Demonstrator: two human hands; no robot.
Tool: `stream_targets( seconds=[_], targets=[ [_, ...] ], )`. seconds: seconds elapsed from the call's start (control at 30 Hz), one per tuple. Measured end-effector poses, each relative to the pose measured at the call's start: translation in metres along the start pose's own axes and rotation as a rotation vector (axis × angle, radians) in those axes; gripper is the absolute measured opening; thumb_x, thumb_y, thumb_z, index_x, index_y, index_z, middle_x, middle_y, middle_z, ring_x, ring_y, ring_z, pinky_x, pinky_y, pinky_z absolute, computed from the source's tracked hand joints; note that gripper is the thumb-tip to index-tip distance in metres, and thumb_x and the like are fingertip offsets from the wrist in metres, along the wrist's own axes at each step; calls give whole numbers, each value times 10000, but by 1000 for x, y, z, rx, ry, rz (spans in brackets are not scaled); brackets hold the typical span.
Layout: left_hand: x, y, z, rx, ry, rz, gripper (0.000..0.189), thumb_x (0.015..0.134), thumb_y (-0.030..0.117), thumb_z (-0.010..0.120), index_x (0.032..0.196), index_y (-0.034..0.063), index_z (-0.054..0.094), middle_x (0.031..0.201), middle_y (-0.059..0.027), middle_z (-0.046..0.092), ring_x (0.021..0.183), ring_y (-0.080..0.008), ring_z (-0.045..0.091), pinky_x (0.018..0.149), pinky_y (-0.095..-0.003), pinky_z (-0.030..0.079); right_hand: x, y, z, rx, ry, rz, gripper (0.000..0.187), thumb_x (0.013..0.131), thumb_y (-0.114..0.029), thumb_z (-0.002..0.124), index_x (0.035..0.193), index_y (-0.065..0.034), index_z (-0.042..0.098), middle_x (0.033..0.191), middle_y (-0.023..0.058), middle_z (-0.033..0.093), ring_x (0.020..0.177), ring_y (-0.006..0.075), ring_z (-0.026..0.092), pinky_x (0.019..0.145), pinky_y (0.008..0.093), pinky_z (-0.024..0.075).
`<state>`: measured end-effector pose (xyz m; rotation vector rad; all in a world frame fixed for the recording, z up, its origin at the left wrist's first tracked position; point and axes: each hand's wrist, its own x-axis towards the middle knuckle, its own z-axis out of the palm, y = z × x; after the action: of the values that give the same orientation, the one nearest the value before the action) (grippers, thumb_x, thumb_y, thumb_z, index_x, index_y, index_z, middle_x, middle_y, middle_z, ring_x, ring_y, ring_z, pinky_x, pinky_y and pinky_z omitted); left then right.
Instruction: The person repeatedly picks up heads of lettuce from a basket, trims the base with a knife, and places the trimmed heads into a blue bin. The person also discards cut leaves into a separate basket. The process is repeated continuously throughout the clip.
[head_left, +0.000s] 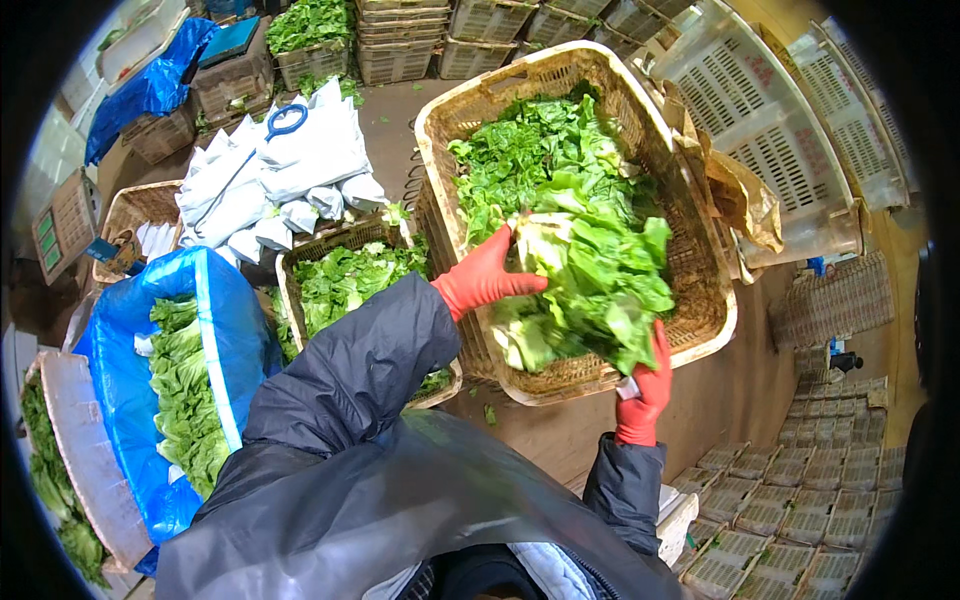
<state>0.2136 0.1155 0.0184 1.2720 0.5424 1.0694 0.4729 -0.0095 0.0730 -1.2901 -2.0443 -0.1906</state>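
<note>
My left hand (487, 274), in a red glove, grips a leafy green lettuce (592, 262) near its pale stem end, the thumb spread along the near side. At the leaf tips is my right hand (648, 390), also red-gloved, its fingers against the outer leaves. A small white object (628, 388) shows at the right palm; most of it is hidden, so its kind is unclear. The lettuce is over a large, dirty cream plastic crate (694, 300), tilted in view. More loose green leaves (517, 150) fill the crate's far part.
Left of the crate stands a smaller crate of greens (352, 277), with white packets (300, 157) and a blue-ringed tool (286, 120) behind it. A blue plastic liner (127, 360) holds lettuce at far left. Brown paper (739, 187) and stacked crates (750, 112) border the right.
</note>
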Motion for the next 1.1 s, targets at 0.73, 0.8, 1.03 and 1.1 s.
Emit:
stream_targets(
  seconds=[0.73, 0.8, 1.03, 1.1],
  targets=[
    [-225, 59, -53, 198, 213, -436, 700, 662, 153, 805, 1286, 54, 503, 1147, -46, 618, 1049, -133, 548, 926, -312, 431, 59, -101, 151, 342, -548, -688, 270, 730, -84, 579, 999, -97, 562, 693, 75, 516, 624, 292, 566, 520, 399, 450],
    [-227, 65, -56, 278, 85, -317, 689, 645, 189, 831, 1245, 31, 532, 1146, -43, 619, 1039, -137, 562, 930, -323, 436, 22, -44, 194, -146, -1044, -397, 119, 819, -86, 545, 920, -91, 606, 747, 134, 616, 699, 321, 620, 570, 393, 482],
    [-204, 40, -73, -305, 601, 9, 702, 817, 498, 657, 1310, 43, 449, 1250, -79, 550, 1142, -196, 533, 970, -355, 429, -20, -91, 171, 1561, -839, 1004, 680, 818, -343, 698, 1366, -69, 403, 1322, 118, 499, 1013, 188, 592, 750, 271, 512],
    [-209, 10, -71, -566, 580, -62, 587, 907, 433, 558, 1343, 63, 424, 1275, -82, 536, 1171, -189, 515, 993, -361, 410, 1, -110, 173, 1807, -481, 1156, 622, 825, -314, 692, 1321, -53, 421, 1225, 110, 541, 994, 203, 605, 785, 283, 518]
  ],
)
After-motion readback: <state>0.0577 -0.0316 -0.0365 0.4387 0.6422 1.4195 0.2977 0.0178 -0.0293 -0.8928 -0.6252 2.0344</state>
